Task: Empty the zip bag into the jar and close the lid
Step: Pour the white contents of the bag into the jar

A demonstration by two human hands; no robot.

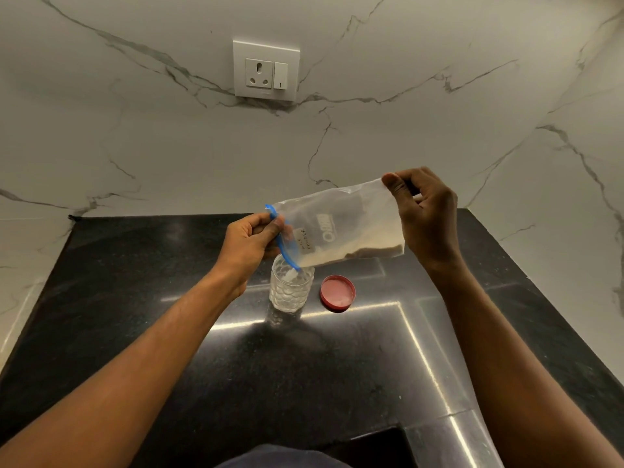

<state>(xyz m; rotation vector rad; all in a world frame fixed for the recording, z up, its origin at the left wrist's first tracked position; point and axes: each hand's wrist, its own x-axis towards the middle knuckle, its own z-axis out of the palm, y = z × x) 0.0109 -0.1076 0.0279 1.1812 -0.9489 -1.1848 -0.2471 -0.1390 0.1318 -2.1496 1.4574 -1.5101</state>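
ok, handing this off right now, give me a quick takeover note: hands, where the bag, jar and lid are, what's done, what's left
Left hand: pinching the zip bag at its blue zip end, mouth held over the jar.
Right hand: gripping the bag's raised bottom end, tilting it down toward the jar.
Jar: upright on the black counter, open, with some white powder inside.
Red lid: off, lying on the counter just right of the jar.
Done: lid off, bag open, pouring under way.
Left: powder remains along the bag's lower edge; finish emptying, put the bag aside, fit the lid.
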